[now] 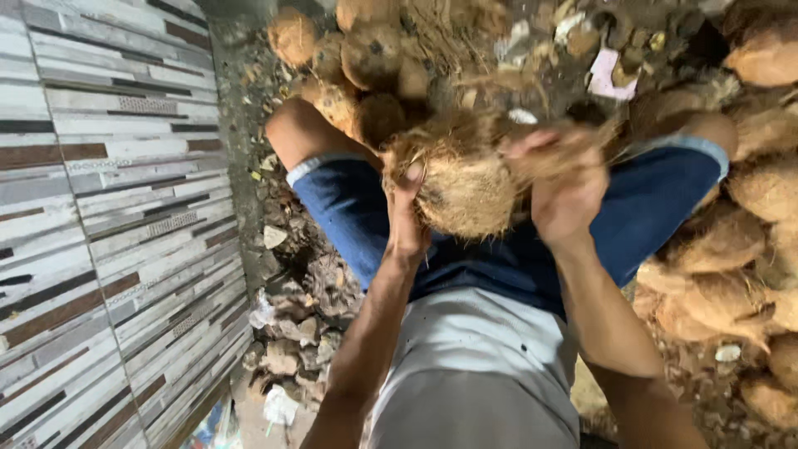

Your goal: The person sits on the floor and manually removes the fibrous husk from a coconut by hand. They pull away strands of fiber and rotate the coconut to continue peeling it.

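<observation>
Head view | left hand (406,218) and right hand (567,189) both clasped around husked coconut (467,187) | coconut pile (748,208) alongside

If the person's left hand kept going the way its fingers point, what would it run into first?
The left hand already grips the fibrous coconut, fingers pointing away from the body. Past that, it would likely meet the heap of husked coconuts between the knees, though depth is hard to judge.
</observation>
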